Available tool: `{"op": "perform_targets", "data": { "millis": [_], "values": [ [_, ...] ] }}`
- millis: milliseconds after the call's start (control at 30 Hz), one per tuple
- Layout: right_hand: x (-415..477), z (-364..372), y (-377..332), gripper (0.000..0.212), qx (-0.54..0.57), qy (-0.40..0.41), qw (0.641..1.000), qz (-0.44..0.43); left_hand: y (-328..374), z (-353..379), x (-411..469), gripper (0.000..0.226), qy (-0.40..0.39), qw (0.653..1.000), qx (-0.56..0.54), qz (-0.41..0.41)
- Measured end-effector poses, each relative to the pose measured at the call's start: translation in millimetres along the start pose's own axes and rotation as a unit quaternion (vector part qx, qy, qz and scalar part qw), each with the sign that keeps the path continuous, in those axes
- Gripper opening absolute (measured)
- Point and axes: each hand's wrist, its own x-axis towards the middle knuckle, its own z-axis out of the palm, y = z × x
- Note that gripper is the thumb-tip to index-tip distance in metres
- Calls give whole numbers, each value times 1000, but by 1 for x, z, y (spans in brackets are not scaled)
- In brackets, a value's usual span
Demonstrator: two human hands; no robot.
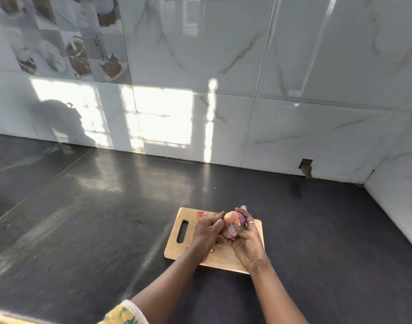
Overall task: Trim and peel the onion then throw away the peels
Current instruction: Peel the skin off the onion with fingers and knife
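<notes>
Holding the onion (233, 222) up over the board (174, 249) with both hands, right of middle on the dark counter (83, 218), well short of the wall (294, 113). Cupping it in the right hand (247, 244), fingers curled round the far and right side, ring (251, 222) on one finger. Pinching at its left side with the left hand (206, 231), fingers bunched tight against the skin. Can't tell whether that's loose skin or the bulb itself in the pinch. Looks half peeled: papery pinkish skin on top, shiny purple showing on the right and underneath. Got a peel scrap (201, 215) lying at the far left of the board, just past the left knuckles, plus brown bits (221, 240) right under the onion. Has a slot handle (182, 231) at its left end. Can just make out something pale poking out beyond the right fingertips, too small to say what. Patterned yellow sleeve (124, 312) down at the near edge.
</notes>
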Motion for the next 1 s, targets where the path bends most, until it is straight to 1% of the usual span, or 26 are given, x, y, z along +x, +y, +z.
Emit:
{"op": "perform_targets", "data": {
  "millis": [100, 300, 367, 467, 600, 633, 667, 733, 767, 900, 1000],
  "values": [
    [1, -1, 0, 84, 6, 0, 1000, 2, 1, 0, 1, 32, 9, 999, 31, 25],
    [1, 0, -1, 80, 19, 7, 1000, -10, 7, -1, 3, 35, 2, 991, 117, 70],
    [1, 2, -3, 80, 37, 8, 999, -13, 7, -2, 4, 35, 19, 988, 128, 82],
    [1, 3, -6, 83, 43, 13, 999, -13, 6, -4, 4, 34, 36, 990, 107, 81],
    [2, 3, -6, 85, 49, 16, 999, -15, 5, -4, 5, 30, 24, 999, -11, 26],
    [1, 4, -7, 83, 48, 17, 999, -15, 5, -4, 4, 29, 12, 999, -38, 15],
    [0, 5, -8, 75, 47, 16, 999, -15, 5, -4, 4, 28, 1, 998, -57, 6],
    [-2, 7, -9, 46, 45, 12, 999, -18, 5, -3, 4, 26, -16, 997, -77, -3],
    [-2, 7, -9, 36, 46, 13, 999, -19, 5, -2, 4, 27, -20, 996, -83, -9],
    [-1, 6, -8, 31, 47, 16, 999, -16, 3, 0, 3, 31, -16, 996, -87, -21],
    [0, 5, -9, 31, 37, 11, 999, -14, 3, -1, 3, 33, 6, 1000, -20, 7]
  ]
}}
